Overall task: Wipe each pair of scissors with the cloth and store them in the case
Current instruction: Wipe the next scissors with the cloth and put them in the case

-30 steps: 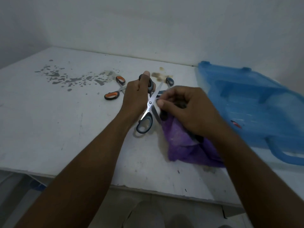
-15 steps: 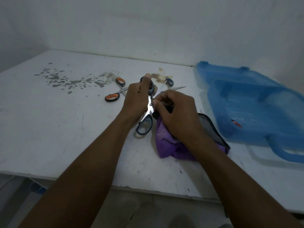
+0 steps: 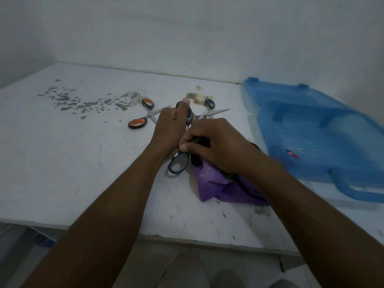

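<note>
My left hand (image 3: 171,129) grips a pair of blue-handled scissors (image 3: 178,164), thumb up along one handle loop while the other loop hangs below my fingers. My right hand (image 3: 216,145) pinches the purple cloth (image 3: 216,183) with dark trim around the blades near the handle, so the blades are hidden. Orange-handled scissors (image 3: 138,122) lie open on the table behind my left hand. Another blue-handled pair (image 3: 210,106) lies behind both hands. The open blue plastic case (image 3: 311,129) sits at the right, with something red (image 3: 292,154) inside it.
The white table (image 3: 62,163) has grey stains at the back left and a brown stain near the far scissors. A wall closes the back and left. The table's front edge runs below my forearms, with floor beneath.
My right hand slid the cloth down the blades towards the handle and nearer to me. The left hand kept its grip on the scissors.
</note>
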